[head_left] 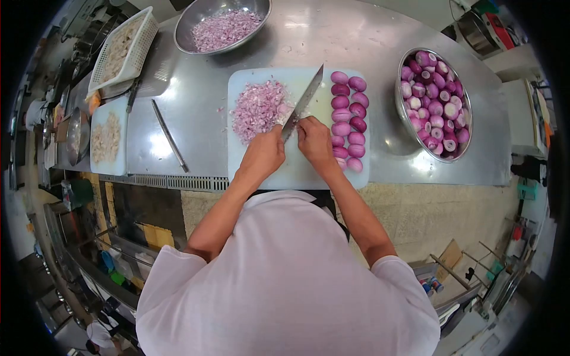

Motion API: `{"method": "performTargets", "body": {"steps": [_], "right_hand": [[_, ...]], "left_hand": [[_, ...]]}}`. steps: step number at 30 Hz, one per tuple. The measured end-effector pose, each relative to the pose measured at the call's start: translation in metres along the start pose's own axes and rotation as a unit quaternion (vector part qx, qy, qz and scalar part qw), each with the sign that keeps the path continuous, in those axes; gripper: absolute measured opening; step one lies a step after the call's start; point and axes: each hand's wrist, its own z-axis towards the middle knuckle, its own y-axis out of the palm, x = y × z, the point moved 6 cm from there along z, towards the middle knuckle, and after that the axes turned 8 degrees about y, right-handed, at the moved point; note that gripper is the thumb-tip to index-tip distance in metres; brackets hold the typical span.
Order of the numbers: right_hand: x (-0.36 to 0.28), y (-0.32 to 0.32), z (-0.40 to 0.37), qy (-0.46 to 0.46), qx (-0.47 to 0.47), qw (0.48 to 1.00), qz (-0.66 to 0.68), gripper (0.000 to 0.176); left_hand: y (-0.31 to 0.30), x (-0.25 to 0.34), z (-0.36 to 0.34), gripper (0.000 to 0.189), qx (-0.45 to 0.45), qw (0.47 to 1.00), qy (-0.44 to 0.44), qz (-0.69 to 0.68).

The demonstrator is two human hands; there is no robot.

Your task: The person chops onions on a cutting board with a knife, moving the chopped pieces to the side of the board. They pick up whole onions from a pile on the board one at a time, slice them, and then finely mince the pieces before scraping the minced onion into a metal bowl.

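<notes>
My left hand (265,149) is closed around the handle end of a large kitchen knife (307,98), whose blade points up and to the right over the white cutting board (255,169). My right hand (315,141) is beside the blade, its fingers bent together close to the metal; what is under its fingertips is hidden. A heap of chopped red onion (258,110) lies on the board left of the knife. Along the board's right side, peeled red onion halves (340,115) stand in two columns, cut faces not showing.
A steel bowl (185,43) at the back holds chopped onion. On the right, another steel bowl (402,107) is full of peeled onions. A steel rod (169,136), a second cutting board (120,155) with pale chopped pieces and a white basket (142,50) are on the left.
</notes>
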Motion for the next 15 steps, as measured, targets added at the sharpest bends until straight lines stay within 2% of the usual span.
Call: {"method": "performTargets", "body": {"steps": [2,10,12,15], "right_hand": [[0.004,0.005,0.002,0.02,-0.032,0.999,-0.01,0.006],[0.004,0.002,0.004,-0.004,0.005,1.0,-0.002,0.005],[0.007,-0.004,-0.001,0.0,-0.003,1.0,-0.006,0.005],[0.008,-0.024,0.005,-0.006,-0.032,0.999,0.018,0.006]], "left_hand": [[0.008,-0.001,0.0,0.014,0.013,1.0,0.005,0.001],[0.012,-0.004,0.003,0.014,0.036,0.999,0.006,-0.001],[0.024,-0.007,0.012,0.014,0.068,0.997,0.038,0.007],[0.011,-0.006,0.021,0.016,0.058,0.997,0.048,-0.011]]}}
